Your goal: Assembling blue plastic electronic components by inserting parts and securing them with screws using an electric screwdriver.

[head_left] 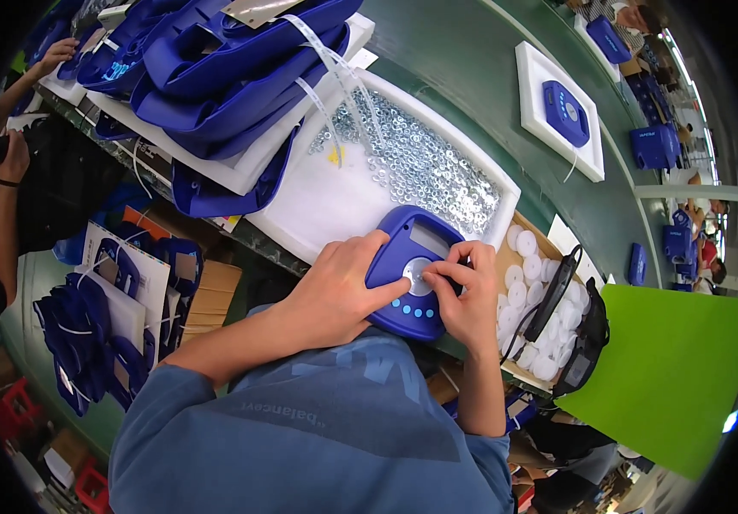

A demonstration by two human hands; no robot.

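My left hand point(335, 287) grips the left side of a blue plastic housing point(399, 224), its thumb reaching onto a round white disc point(418, 278) set in the housing's face. Above the disc is a rectangular window, and a row of light-blue dots runs below it. With thumb and fingertips pinched together, my right hand point(468, 287) works at the disc's right edge; anything small between those fingertips is hidden. The housing rests tilted against the near rim of a white tray point(300, 244) holding many small metal nuts or washers point(446, 180).
Stacked blue housings point(215, 94) on white foam stand at the upper left. A carton of white plastic discs point(549, 343) sits right, with a black corded device point(555, 295) across it. Farther off lies a foam-framed housing point(566, 113). Another person's hand point(13, 156) is at far left.
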